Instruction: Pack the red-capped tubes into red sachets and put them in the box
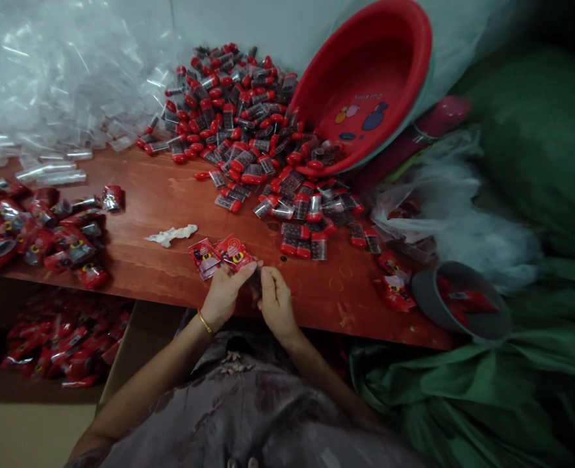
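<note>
My left hand (223, 294) and my right hand (276, 303) meet at the near edge of the red-brown table (160, 195). Together they pinch a small dark item (255, 281) between the fingertips; what it is stays too dim to tell. Two red printed packets (221, 255) lie on the table just beyond my left fingers. A gold bangle (205, 323) circles my left wrist.
A big heap of red-capped clear tubes (248, 123) spills from a tipped red basin (365, 91). Filled red packets (38, 234) pile at the left, more in a cardboard box (58, 344) below. Clear plastic sleeves (48, 78) far left, grey cup (457, 299) right, white scrap (173, 234).
</note>
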`<state>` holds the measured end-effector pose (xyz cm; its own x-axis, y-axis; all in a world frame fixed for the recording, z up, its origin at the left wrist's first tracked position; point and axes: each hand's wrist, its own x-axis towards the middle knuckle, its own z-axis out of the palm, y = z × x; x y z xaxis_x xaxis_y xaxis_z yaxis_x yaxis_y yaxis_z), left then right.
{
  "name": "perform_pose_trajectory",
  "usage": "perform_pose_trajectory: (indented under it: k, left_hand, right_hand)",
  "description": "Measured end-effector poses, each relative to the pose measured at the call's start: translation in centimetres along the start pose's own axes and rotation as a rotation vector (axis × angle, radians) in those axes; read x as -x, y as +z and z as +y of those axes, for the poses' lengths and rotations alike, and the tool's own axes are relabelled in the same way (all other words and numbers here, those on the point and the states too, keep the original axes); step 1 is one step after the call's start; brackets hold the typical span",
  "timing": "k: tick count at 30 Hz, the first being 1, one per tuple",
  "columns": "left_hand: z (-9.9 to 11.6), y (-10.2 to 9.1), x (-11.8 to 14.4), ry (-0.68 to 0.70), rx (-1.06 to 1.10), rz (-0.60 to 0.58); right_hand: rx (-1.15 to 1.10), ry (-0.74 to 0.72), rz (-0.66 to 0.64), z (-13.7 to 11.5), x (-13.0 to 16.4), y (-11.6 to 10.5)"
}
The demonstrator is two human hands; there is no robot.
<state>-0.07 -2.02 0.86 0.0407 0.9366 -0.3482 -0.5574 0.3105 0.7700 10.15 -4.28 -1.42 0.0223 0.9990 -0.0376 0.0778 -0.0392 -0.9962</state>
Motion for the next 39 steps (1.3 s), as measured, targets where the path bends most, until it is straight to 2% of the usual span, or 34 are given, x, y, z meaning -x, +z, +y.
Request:
perform_pose_trajectory:
  k: [4, 6, 9, 15, 21, 24, 27, 31, 36, 39]
  left_hand:
    - [0.2, -0.2, -0.2, -0.071, -0.027, -0.073]
    - [-0.1, -0.3, -0.1, -0.075, -0.029, -0.110]
    - [-0.4, -0.3, 0.2, -0.045, -0.032, -0.086]
    - [-0.2, -0.7, 0.3, 0.027, 0.024, -0.055]
    - [-1.4, -1.3, 0.5, 0.046, -0.059, 0.044]
    - [-0.5, -0.9, 0.5, 0.058, -0.053, 0.050]
    - [0.6, -0.2, 0.2, 0.085, 0.005, 0.098]
    - [0.4, 0.2, -0.2, 0.046, 0.018, 0.110]
    - [-0.6, -0.2, 0.1, 0.069, -0.010, 0.066]
    - [0.1, -0.4, 0.5, 0.010, -0.055, 0.061]
  right_hand:
    - [-0.074, 0.045, -0.056, -0.1, -0.1, 0.5]
    - [-0.006, 0.001, -0.003, -0.2, -0.2, 0.5]
    - [0.115, -0.090, 0.124, 0.0, -0.4, 0.8]
    - [0.100, -0.058, 0.079, 0.3, -0.4, 1.2]
    - [0.123, -0.118, 0.164, 0.2, -0.7, 1.8]
    - [0.123, -0.102, 0.085, 0.2, -0.8, 1.8]
    - [0.162, -0.160, 0.007, 0.0, -0.6, 1.4]
    - [0.212, -0.217, 0.005, -0.5, -0.4, 1.3]
    - [0.112, -0.144, 0.046, -0.1, -0.6, 1.6]
    - [-0.077, -0.038, -0.068, 0.4, -0.7, 1.6]
